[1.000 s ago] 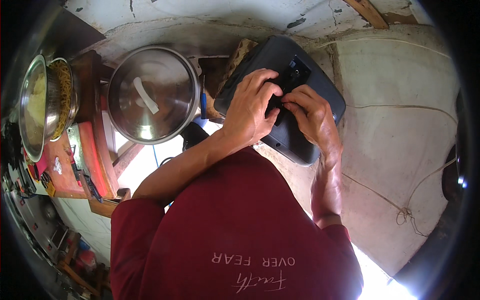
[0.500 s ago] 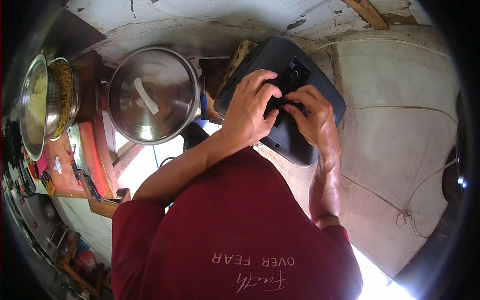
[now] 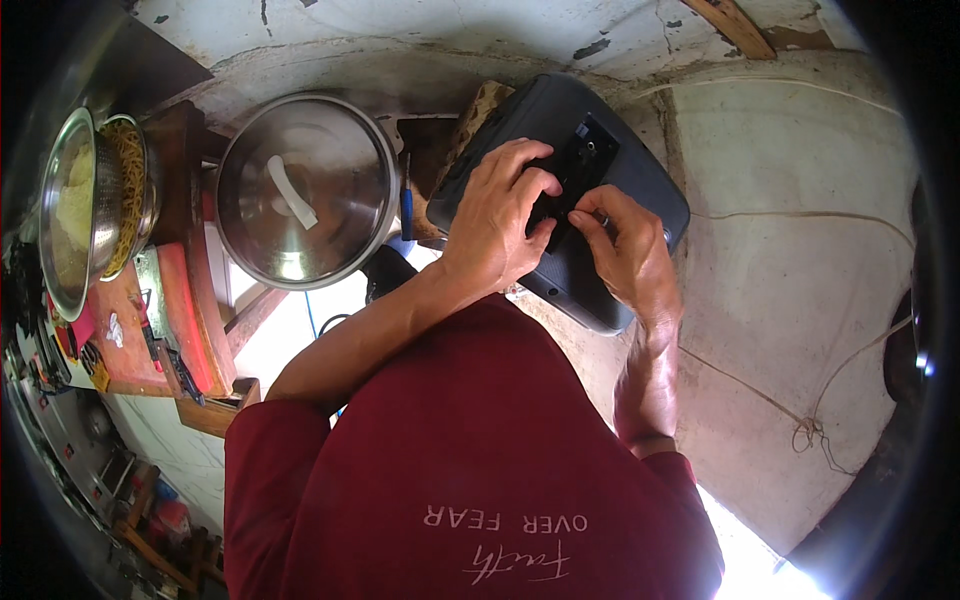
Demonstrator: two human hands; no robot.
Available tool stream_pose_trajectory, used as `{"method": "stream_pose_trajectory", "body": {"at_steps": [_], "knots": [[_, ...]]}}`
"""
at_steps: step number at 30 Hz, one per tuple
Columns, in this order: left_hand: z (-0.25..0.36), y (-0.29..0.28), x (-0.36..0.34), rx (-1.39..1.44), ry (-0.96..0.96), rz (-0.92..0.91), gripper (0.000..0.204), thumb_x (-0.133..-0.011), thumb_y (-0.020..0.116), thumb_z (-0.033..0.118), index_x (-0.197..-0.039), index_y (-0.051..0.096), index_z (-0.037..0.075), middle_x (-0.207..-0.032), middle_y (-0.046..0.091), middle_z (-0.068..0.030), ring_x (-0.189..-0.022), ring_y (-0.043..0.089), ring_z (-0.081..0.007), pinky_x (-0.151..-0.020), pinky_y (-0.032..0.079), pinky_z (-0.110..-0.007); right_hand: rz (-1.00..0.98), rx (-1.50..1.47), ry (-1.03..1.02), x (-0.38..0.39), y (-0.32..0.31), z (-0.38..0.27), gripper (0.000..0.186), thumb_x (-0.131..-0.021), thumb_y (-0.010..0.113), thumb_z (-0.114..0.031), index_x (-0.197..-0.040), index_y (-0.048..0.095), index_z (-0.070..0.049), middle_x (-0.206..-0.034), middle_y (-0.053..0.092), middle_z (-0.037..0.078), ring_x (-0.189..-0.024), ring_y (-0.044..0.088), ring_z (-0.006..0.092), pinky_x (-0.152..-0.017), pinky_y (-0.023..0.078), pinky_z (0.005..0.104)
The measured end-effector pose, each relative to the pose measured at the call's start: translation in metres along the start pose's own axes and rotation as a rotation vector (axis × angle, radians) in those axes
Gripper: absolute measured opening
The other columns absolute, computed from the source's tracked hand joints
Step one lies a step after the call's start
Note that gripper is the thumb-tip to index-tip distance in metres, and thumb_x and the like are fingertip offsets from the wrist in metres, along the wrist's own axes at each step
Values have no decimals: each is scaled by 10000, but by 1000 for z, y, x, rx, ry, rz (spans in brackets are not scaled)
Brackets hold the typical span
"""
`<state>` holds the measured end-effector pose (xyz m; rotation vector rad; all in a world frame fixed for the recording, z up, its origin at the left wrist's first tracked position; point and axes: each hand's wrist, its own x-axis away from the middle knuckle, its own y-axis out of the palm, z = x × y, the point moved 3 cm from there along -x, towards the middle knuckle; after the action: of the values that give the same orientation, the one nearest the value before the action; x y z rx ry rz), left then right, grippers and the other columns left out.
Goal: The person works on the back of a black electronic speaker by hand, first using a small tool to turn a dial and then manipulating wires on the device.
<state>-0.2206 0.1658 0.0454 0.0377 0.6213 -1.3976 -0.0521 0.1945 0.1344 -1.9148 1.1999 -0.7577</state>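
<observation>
A dark grey boxy device with rounded corners, like a portable speaker (image 3: 590, 285), lies tilted against the wall. Set into its top is a black panel (image 3: 598, 140) with a small round fitting. My left hand (image 3: 500, 215) rests over this panel with curled fingers, thumb apart from them; a black part between them blends into the panel, so I cannot make it out. On the panel's right side my right hand (image 3: 632, 245) pinches thumb and forefinger together. Whatever sits in that pinch is too small or hidden to name.
Left of the device stands a large round pot with a metal lid (image 3: 330, 200). A blue-handled tool (image 3: 406, 200) stands beside it. Farther left, a wooden table (image 3: 130, 350) bears a perforated steel colander (image 3: 100, 220) and noodles (image 3: 128, 190). A thin cord (image 3: 800, 215) crosses the pale surface at right.
My right hand has shifted slightly, its fingers drawing down off the panel and closing into a tighter pinch. My left hand has barely moved.
</observation>
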Motion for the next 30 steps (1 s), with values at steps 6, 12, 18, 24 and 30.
{"method": "stream_pose_trajectory", "body": {"at_steps": [6,12,18,24,30], "knots": [[1,2,-1,-9,-3,4,410,-737,921,36,-1075,699,105,-1456,618,-124,-1368,587,-388,-1132,498,-488,49,17,-131,-1,6,-8,122,-934,819,-35,-1036,759,-11,-957,735,150,-828,749,337,-721,582,412],[1,1,0,1,-3,18,377,-745,912,46,-1062,716,99,-1448,632,-121,-1367,594,-382,-1132,495,-489,35,75,-204,1,9,-13,146,-901,821,-1,-1042,786,-16,-961,736,130,-831,748,346,-714,589,411],[2,1,1,-10,-6,-11,327,-743,907,71,-1020,740,119,-1443,639,-92,-1379,590,-371,-1133,499,-495,81,19,-150,13,14,-8,138,-898,836,1,-1032,807,-17,-953,751,123,-807,754,299,-676,583,379],[-1,4,3,-4,3,-4,206,-751,902,71,-901,777,139,-1442,645,-59,-1405,578,-372,-1139,504,-505,102,-39,-58,19,14,-8,153,-913,840,-6,-1062,808,-22,-951,762,107,-801,750,241,-648,569,350],[-1,5,3,-8,5,10,186,-771,919,97,-886,779,136,-1439,649,-57,-1412,576,-375,-1138,503,-508,169,-15,55,30,10,-5,166,-912,836,-3,-1075,806,-22,-956,770,106,-826,753,200,-653,562,316]]}}
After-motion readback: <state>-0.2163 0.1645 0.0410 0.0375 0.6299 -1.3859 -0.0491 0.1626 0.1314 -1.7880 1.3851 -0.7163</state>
